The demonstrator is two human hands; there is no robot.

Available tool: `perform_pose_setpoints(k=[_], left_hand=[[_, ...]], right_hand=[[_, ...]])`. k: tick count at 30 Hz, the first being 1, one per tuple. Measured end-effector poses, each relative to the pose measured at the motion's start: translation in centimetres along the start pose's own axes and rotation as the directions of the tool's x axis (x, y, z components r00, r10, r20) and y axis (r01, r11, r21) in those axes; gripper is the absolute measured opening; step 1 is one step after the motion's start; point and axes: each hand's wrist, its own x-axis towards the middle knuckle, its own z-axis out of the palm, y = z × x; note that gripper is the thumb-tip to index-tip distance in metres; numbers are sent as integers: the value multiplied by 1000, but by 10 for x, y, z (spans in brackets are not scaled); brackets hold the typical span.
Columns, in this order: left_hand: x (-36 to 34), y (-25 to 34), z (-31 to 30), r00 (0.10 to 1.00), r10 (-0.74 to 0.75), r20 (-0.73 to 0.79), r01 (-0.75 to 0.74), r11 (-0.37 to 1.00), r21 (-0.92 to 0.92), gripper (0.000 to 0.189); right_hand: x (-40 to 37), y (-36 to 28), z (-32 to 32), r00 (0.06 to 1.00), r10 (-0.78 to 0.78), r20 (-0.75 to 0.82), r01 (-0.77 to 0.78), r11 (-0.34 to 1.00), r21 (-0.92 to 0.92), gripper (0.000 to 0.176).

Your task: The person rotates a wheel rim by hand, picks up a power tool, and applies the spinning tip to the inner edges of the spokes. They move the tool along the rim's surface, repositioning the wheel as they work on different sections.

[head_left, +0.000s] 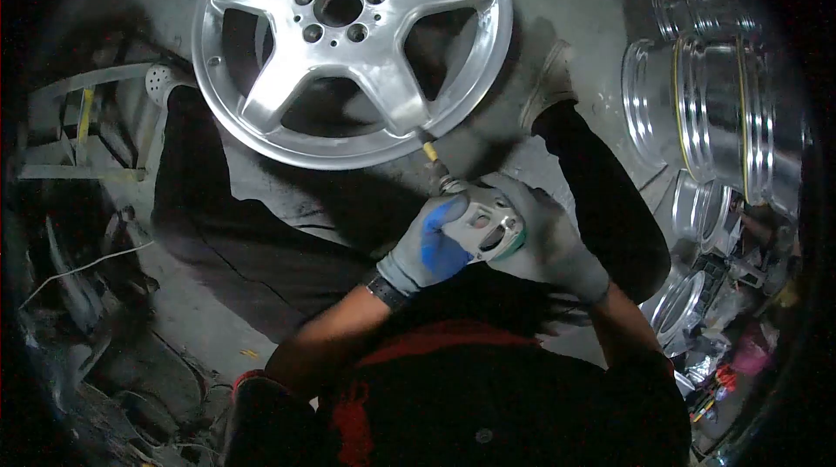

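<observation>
A silver five-spoke wheel rim (392,40) lies face up beyond my hands, between my feet. My left hand (428,241), in a grey and blue glove, is wrapped round the near end of a metallic tool (488,221) with a green part. My right hand (549,236), gloved in grey, closes on the tool's other side; its fingers are partly hidden. The tool's narrow shaft, with a yellow band (429,151), reaches to the rim's near edge beside the lower right spoke.
Shiny wheel barrels (710,110) stand stacked at the right, with smaller rims (679,306) and assorted clutter below them. A metal frame (83,173) is at the left, near a thin white cable (96,267). My legs flank the work area.
</observation>
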Motion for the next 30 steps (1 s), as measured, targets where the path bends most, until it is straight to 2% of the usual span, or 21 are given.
perform_pose_setpoints(k=[7, 9, 10, 12, 19, 23, 25, 27, 28, 30], left_hand=[[11, 4, 15, 997, 15, 82, -2, 989, -148, 66], [-3, 3, 13, 995, 91, 34, -86, 990, -110, 68], [-8, 3, 11, 995, 92, 34, -88, 990, -112, 68], [-16, 2, 7, 994, 106, 13, -103, 983, -150, 68], [1, 4, 6, 997, 42, 63, -34, 992, -125, 69], [-13, 4, 4, 998, 61, 18, -59, 992, -107, 69], [-25, 5, 0, 999, 53, -10, -54, 982, -180, 68], [-30, 7, 3, 997, 69, 17, -64, 972, -226, 62], [-31, 9, 5, 995, 91, 46, -75, 958, -277, 57], [-29, 10, 0, 992, 81, 99, -52, 963, -264, 58]], right_hand=[[14, -7, -16, 999, 8, 44, -2, 989, -147, 87], [18, -16, -12, 993, 37, 110, -23, 991, -129, 89], [19, -17, -10, 993, 37, 112, -22, 991, -129, 89], [20, -18, -5, 973, 98, 210, -59, 981, -183, 89], [15, -22, -10, 989, 112, 94, -95, 980, -175, 88], [14, -24, -1, 991, 73, 108, -54, 984, -172, 88], [15, -23, 5, 993, 52, 110, -37, 990, -134, 89], [14, -19, 11, 962, 160, 222, -104, 965, -242, 88], [15, -19, 11, 963, 164, 215, -110, 965, -240, 88], [18, -20, 10, 987, 34, 158, -7, 986, -168, 85]])
